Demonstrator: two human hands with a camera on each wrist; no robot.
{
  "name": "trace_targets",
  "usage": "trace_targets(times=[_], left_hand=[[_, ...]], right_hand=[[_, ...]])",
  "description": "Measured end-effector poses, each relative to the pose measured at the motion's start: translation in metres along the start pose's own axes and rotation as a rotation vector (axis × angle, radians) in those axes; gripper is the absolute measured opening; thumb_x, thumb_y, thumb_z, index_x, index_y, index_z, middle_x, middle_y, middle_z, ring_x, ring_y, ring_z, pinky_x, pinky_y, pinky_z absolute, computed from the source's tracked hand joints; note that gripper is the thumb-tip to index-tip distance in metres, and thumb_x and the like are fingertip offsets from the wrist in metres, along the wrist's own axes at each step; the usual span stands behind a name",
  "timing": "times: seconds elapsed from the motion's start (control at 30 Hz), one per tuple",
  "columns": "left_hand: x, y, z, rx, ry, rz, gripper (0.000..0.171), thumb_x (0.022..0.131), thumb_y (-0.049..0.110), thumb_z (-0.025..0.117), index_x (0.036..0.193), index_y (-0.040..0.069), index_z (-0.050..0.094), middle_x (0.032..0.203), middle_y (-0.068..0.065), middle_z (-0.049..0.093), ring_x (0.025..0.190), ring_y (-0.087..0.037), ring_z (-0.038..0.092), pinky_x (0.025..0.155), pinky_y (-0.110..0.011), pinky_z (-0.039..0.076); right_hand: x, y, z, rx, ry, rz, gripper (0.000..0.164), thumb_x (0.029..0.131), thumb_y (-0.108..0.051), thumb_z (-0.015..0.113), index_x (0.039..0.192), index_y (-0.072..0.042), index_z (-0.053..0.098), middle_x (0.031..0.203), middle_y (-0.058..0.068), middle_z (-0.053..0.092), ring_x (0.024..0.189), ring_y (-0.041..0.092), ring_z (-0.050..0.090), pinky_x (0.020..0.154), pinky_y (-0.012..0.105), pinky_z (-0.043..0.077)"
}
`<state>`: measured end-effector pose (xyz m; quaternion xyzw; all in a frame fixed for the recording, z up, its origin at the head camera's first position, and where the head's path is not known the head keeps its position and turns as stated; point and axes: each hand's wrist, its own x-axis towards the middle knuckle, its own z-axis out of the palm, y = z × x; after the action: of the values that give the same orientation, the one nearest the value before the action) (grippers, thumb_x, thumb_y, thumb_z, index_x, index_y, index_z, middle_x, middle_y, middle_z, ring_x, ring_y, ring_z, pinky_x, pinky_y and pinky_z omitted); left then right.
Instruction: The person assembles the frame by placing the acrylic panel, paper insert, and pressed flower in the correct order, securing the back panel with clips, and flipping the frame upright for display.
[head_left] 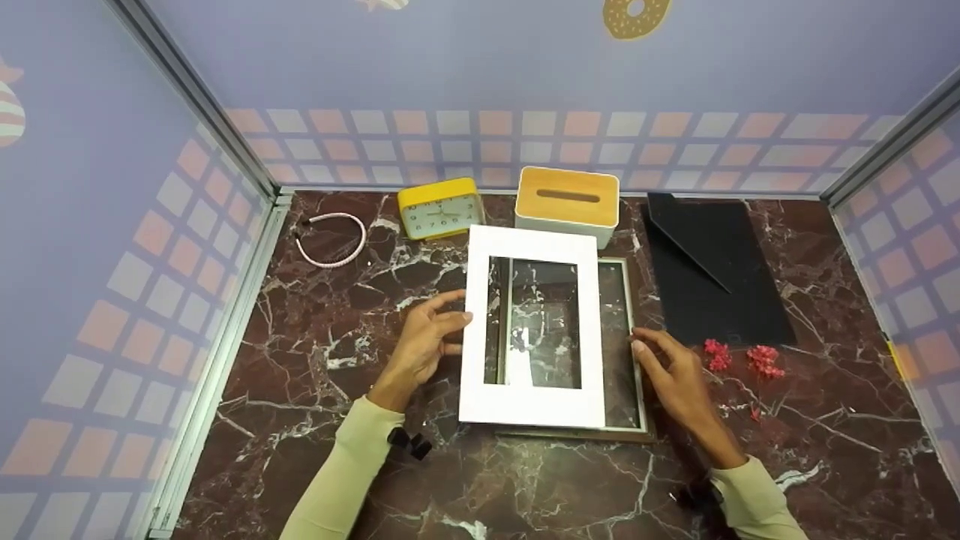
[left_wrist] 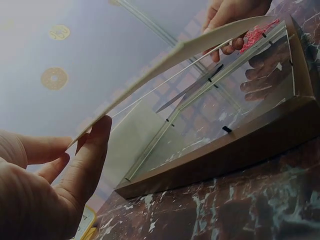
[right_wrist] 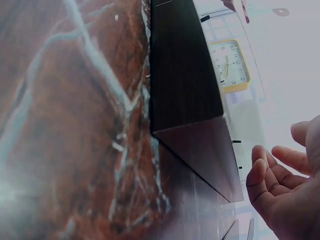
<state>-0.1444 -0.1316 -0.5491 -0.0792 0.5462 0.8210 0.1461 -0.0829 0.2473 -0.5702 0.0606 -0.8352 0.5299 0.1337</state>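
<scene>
Marbled tabletop (head_left: 255,382) supporting frame (head_left: 636,292); left hand (head_left: 420,337) pinching white mat (head_left: 532,406) at nine o'clock; right hand (head_left: 679,379), grip unclear; loosening risking dropped mat.

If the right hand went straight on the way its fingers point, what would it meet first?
Probably the right rim of the brown frame, at the fingertips of the right hand in the head view. Depth is unclear: if it passed above the rim, the white mat would likely come next.
</scene>
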Motion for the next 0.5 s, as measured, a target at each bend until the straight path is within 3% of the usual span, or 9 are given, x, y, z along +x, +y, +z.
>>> trace_targets(times=[0.13,0.3,0.5], left_hand=[[0.002,-0.005,0.007,-0.002,-0.004,-0.012,0.053,0.101,-0.011,0.066,0.152,-0.007,0.056,0.098,-0.012,0.073,0.076,-0.022,0.079,0.065,-0.041,0.068],[0.005,-0.012,0.014,-0.016,0.004,-0.014,0.054,0.101,-0.012,0.066,0.153,-0.006,0.056,0.101,-0.014,0.073,0.076,-0.022,0.079,0.064,-0.037,0.068],[0.008,-0.018,0.02,-0.005,-0.011,-0.018,0.052,0.101,-0.01,0.067,0.152,-0.007,0.056,0.101,-0.014,0.073,0.076,-0.022,0.078,0.066,-0.039,0.068]], right_hand=[[0.0,-0.015,0.0,0.055,-0.016,-0.001,0.026,0.103,0.012,0.066,0.128,0.018,0.071,0.111,0.032,0.078,0.081,0.025,0.072,0.072,0.011,0.053],[0.001,-0.015,0.005,0.081,-0.02,-0.017,0.03,0.101,0.014,0.068,0.13,0.019,0.068,0.109,0.033,0.077,0.084,0.033,0.073,0.075,0.013,0.056],[0.001,-0.014,0.007,0.077,-0.02,-0.028,0.032,0.1,0.016,0.068,0.132,0.019,0.067,0.108,0.031,0.077,0.086,0.033,0.074,0.075,0.012,0.057]])
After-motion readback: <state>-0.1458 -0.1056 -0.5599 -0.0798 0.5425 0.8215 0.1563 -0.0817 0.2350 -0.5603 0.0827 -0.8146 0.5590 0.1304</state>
